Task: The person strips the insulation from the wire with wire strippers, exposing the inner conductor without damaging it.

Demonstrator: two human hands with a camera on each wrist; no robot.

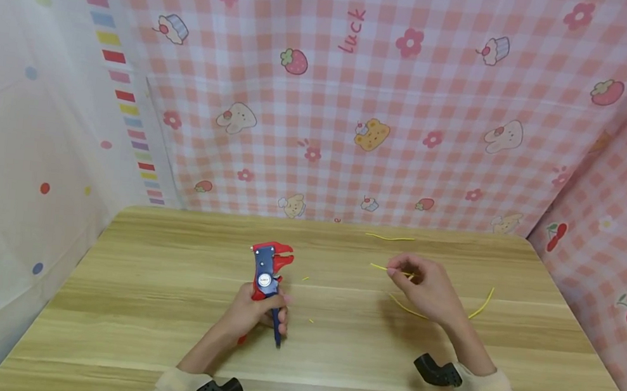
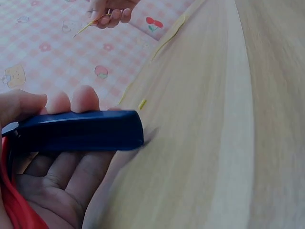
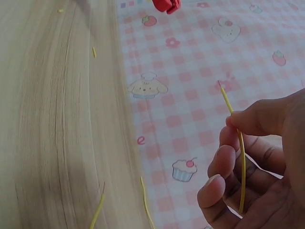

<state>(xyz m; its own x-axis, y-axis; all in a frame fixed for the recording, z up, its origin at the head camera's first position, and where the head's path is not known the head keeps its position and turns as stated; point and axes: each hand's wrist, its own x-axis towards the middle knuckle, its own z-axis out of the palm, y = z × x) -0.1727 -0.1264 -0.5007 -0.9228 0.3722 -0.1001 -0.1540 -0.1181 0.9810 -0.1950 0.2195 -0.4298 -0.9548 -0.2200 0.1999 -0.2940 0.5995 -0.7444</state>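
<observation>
A wire stripper [image 1: 264, 260] with a blue body and red jaws is gripped in my left hand [image 1: 249, 313], its jaw end pointing away from me. In the left wrist view its blue handle [image 2: 81, 131] lies across the fingers. My right hand [image 1: 432, 291] is raised above the table and pinches a short yellow wire [image 3: 241, 157] between thumb and index finger. That wire's upper end shows a thin bare tip [image 3: 219, 84]. Another yellow wire [image 1: 405, 306] lies beneath the right hand, partly hidden by it.
Near the table's back edge lies a yellow wire [image 1: 389, 237]. A curved yellow piece [image 1: 483, 304] shows right of the right hand. Two tiny yellow scraps, one farther back [image 1: 305, 278] and one nearer [image 1: 311, 321], lie between the hands. Patterned curtains [image 1: 324, 95] stand behind the wooden table [image 1: 138, 279].
</observation>
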